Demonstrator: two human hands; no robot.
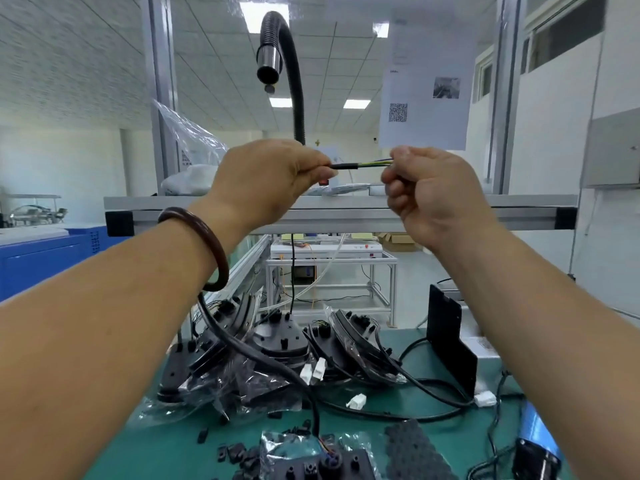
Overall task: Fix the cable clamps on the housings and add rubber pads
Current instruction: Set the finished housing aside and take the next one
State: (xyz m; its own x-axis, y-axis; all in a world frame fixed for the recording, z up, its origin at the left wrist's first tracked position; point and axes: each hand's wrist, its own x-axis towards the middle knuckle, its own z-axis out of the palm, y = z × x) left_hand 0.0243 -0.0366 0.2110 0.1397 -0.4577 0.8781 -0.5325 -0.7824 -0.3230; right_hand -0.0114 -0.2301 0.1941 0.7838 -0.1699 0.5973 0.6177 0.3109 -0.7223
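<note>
Both hands are raised above the bench. My left hand pinches the black sheathed end of a cable. My right hand pinches the thin coloured wires coming out of that end. The cable runs down under my left forearm to a black housing at the bottom edge. Several black housings in clear bags are piled on the green mat. Small black cable clamps lie loose on the mat. A black sheet of rubber pads lies at the lower right.
White connectors and black cables trail across the mat. A black angled plate stands at the right. A black flexible hose hangs overhead above an aluminium shelf. A dark cylindrical tool lies at the bottom right.
</note>
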